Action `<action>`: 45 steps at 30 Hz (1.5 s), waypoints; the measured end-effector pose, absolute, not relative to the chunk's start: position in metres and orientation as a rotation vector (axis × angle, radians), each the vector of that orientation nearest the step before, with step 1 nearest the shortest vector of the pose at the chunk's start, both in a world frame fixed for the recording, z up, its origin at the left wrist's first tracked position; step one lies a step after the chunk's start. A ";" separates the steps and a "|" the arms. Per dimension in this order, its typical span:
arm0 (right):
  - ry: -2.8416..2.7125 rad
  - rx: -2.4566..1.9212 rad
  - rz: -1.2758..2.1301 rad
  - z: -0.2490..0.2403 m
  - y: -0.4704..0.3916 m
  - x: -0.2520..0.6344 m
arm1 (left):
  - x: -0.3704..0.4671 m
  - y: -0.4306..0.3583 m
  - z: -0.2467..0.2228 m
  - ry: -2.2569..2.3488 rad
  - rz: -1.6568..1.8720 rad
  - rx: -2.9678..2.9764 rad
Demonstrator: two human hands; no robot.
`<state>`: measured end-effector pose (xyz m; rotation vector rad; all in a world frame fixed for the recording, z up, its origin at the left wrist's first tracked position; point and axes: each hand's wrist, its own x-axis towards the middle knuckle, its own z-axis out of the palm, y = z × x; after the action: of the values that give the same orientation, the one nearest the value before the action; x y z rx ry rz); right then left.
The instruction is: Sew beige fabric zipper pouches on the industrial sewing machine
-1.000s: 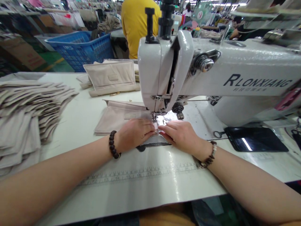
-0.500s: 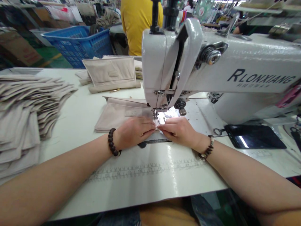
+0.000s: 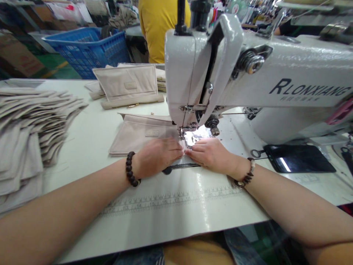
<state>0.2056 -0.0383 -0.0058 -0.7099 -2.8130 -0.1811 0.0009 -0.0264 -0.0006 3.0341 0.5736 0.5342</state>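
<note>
A beige fabric pouch with a small label lies flat on the sewing machine's bed, its right edge under the presser foot. My left hand rests over the pouch's near right part, fingers together and closed on its edge, slightly blurred. Just right of the needle area, my right hand has its fingertips pinched at the same edge, almost touching the left fingertips. The bit of fabric between the fingertips is mostly hidden. The white sewing machine stands directly beyond both hands, its lamp lighting the needle plate.
Stacked beige fabric pieces cover the table's left side. Another beige pouch stands folded behind. A phone and scissors lie at right. Beyond are a blue basket and a person in yellow. A printed ruler runs along the front.
The view has shifted slightly. My left hand has flattened a little over the pouch, and my right fingers lie a little lower and flatter. Both hands stay at the pouch's edge by the needle.
</note>
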 end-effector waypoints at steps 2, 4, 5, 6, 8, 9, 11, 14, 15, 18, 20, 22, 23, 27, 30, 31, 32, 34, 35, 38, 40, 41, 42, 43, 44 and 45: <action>-2.820 -0.712 -0.209 -0.006 -0.040 0.208 | 0.000 -0.027 -0.002 0.567 0.501 3.054; -2.805 -0.717 -0.233 -0.006 -0.043 0.211 | -0.001 -0.027 -0.002 0.579 0.494 3.059; -2.796 -0.717 -0.244 -0.006 -0.044 0.212 | -0.002 -0.027 -0.002 0.579 0.494 3.061; -2.789 -0.716 -0.254 -0.006 -0.046 0.212 | -0.002 -0.027 -0.002 0.579 0.490 3.063; -2.781 -0.735 -0.259 -0.006 -0.048 0.212 | -0.002 -0.027 -0.001 0.577 0.481 3.073; -2.783 -0.756 -0.248 -0.006 -0.048 0.211 | -0.002 -0.027 0.000 0.573 0.478 3.080; -2.794 -0.808 -0.211 -0.006 -0.050 0.209 | -0.002 -0.026 0.000 0.571 0.471 3.086; -2.800 -0.863 -0.171 -0.005 -0.050 0.207 | -0.002 -0.025 -0.001 0.585 0.451 3.072; -2.799 -0.877 -0.166 -0.005 -0.050 0.207 | -0.002 -0.024 -0.001 0.592 0.446 3.062; -2.788 -0.930 -0.150 -0.005 -0.050 0.206 | -0.001 -0.020 -0.001 0.613 0.418 3.041; -2.778 -0.962 -0.144 -0.006 -0.050 0.205 | 0.000 -0.018 0.000 0.647 0.395 3.022; -2.769 -0.978 -0.158 -0.007 -0.050 0.204 | 0.002 -0.016 0.002 0.690 0.384 3.003; -2.766 -0.979 -0.170 -0.007 -0.050 0.204 | 0.003 -0.014 0.003 0.714 0.377 2.995; -2.770 -0.985 -0.194 -0.008 -0.049 0.203 | 0.007 -0.011 0.005 0.777 0.425 3.002; -2.785 -1.012 -0.163 -0.007 -0.049 0.203 | 0.008 -0.008 0.005 0.816 0.471 3.016; -2.789 -1.015 -0.153 -0.007 -0.049 0.203 | 0.009 -0.008 0.005 0.823 0.468 3.024; -2.791 -1.015 -0.145 -0.007 -0.049 0.203 | 0.009 -0.007 0.005 0.827 0.459 3.035; -2.793 -1.010 -0.137 -0.007 -0.049 0.203 | 0.010 -0.006 0.004 0.827 0.432 3.064; -2.791 -1.009 -0.135 -0.007 -0.049 0.203 | 0.010 -0.006 0.004 0.828 0.425 3.081; -2.795 -1.014 -0.119 -0.006 -0.049 0.202 | 0.010 -0.005 0.002 0.827 0.416 3.144; -2.795 -1.019 -0.114 -0.006 -0.049 0.202 | 0.010 -0.004 0.001 0.813 0.422 3.186; -2.794 -1.021 -0.115 -0.006 -0.049 0.202 | 0.010 -0.004 0.001 0.803 0.434 3.198; -2.794 -1.024 -0.116 -0.006 -0.049 0.202 | 0.010 -0.004 0.001 0.792 0.443 3.200; -2.793 -1.028 -0.118 -0.006 -0.049 0.202 | 0.010 -0.003 0.001 0.782 0.462 3.198; -2.795 -1.030 -0.118 -0.006 -0.049 0.202 | 0.010 -0.003 0.002 0.778 0.478 3.194; -2.796 -1.030 -0.117 -0.006 -0.049 0.202 | 0.010 -0.003 0.002 0.770 0.496 3.192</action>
<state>0.2017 -0.0487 -0.0060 -1.0304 -2.7957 -0.1168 0.0102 -0.0028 0.0020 3.1918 0.7701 0.4962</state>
